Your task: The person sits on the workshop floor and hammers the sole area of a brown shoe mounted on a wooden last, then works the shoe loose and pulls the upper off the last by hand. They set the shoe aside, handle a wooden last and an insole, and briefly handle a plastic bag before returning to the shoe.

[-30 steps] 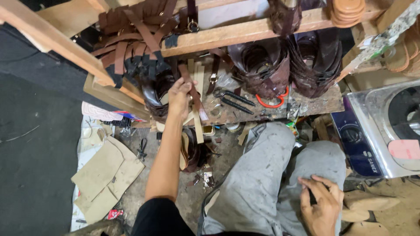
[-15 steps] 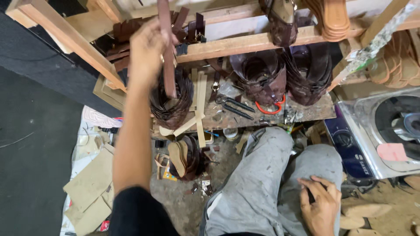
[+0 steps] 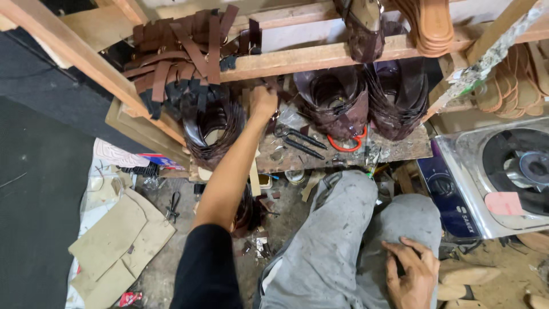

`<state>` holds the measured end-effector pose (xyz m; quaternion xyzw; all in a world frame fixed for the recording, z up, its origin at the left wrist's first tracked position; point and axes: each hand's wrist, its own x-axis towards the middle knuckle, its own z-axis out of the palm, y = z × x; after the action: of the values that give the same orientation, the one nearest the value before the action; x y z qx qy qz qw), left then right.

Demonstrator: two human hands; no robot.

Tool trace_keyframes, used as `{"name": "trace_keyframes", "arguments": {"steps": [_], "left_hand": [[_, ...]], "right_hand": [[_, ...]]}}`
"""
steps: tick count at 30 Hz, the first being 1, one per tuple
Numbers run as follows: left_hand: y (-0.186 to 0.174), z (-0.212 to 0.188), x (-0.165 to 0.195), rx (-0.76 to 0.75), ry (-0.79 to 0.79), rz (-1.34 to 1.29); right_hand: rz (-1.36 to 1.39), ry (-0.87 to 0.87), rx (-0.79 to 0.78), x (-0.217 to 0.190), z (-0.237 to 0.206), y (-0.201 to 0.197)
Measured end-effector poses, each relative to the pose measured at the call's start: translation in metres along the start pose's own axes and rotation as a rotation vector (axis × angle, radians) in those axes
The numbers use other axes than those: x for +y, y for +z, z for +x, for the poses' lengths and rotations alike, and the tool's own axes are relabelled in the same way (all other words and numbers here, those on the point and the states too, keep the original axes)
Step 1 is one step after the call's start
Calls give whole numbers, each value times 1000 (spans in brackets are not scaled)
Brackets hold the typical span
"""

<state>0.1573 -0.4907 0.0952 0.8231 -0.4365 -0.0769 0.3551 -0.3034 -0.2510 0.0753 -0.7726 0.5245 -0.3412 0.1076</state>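
Observation:
My left hand reaches out to the low wooden bench, just under the shelf plank. Its fingers are curled by some small dark leather pieces; a grip is not visible. A heap of brown leather straps lies on the shelf up and left of it. A bundle of looped dark straps stands just left of the hand. My right hand rests flat on my right knee, on grey trousers, fingers spread.
Two more bundles of dark looped straps stand on the bench, with black pliers and orange-handled scissors before them. A metal fan unit sits right. Cardboard cutouts lie on the floor left. Wooden soles are stacked above.
My left hand lifted a brown strap up onto the shelf heap, then dropped back down to the bench edge without it. My right hand stayed on the knee.

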Motion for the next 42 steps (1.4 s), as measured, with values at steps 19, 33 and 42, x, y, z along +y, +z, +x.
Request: {"name": "trace_keyframes", "arguments": {"steps": [19,33,42], "left_hand": [[33,25,22,-106,-277,285],[19,-18,-4,-279,-270,-691],[-41,-27,-63,-168,-349,-1318]], "right_hand": [[26,14,-26,10,13,18],[-3,16,-18,21,8,9],[527,57,-412,-44,169,62]]}}
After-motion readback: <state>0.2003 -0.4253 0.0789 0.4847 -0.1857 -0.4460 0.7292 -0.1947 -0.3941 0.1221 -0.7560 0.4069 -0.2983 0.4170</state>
